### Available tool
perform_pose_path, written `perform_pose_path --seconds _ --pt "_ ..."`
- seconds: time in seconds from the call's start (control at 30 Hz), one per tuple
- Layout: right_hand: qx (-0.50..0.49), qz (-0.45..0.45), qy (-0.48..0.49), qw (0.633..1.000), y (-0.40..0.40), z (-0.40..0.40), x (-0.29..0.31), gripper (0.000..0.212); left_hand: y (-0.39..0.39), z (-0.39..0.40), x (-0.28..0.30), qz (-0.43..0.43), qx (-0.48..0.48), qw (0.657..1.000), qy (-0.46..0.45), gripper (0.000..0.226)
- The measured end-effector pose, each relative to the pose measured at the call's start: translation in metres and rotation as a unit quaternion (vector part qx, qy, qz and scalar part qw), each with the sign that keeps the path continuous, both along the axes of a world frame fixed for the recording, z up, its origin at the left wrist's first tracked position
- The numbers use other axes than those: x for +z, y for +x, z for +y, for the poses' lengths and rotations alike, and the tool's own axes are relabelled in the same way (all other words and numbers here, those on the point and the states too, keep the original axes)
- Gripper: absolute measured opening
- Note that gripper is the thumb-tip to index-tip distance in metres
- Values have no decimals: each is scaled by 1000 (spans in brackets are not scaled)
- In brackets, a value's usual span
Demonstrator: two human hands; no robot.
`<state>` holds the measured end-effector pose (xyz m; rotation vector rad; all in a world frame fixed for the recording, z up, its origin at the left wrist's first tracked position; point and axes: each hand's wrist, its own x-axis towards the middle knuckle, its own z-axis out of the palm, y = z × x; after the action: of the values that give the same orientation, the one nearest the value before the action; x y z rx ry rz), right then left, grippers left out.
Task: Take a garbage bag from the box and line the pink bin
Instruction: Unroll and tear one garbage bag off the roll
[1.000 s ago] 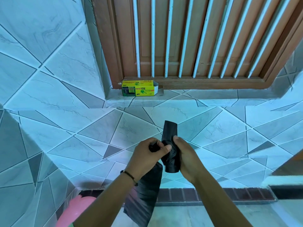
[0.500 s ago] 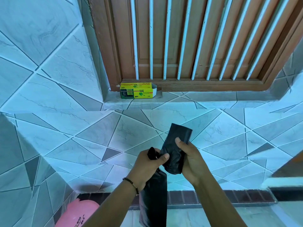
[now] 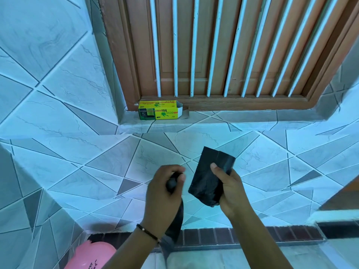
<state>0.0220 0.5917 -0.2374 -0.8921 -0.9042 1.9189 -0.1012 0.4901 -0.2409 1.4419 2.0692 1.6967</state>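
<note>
I am noting the left hand, clenched on the torn-off garbage bag, now parting from the roll the right hand is gripping, freeing 1 bag for the pink bin.

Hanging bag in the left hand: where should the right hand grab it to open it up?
Probably the top end, just above the left hand, coming in from the right. The bag is bunched into a narrow strand there and hangs slack below, so the free end at the fist is the part easiest to pinch. The right hand holds the roll, so it must shed that first.
</note>
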Motion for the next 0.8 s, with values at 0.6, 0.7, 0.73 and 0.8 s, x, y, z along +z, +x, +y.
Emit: perform_pose_path --seconds 0.6,0.7,0.73,0.8 --pt "96 21 3 995 -5 -19 6 29 22 15 -1 -68 -174 962 -199 25" --pt "91 -42 25 995 -2 -15 5 44 16 14 0 -66 -197 950 -234 20" --pt "89 -87 52 991 0 -13 6 46 12 14 -1 -41 -185 950 -248 22" --pt "90 -146 89 981 4 -8 10 47 6 14 2 75 -128 946 -289 27"
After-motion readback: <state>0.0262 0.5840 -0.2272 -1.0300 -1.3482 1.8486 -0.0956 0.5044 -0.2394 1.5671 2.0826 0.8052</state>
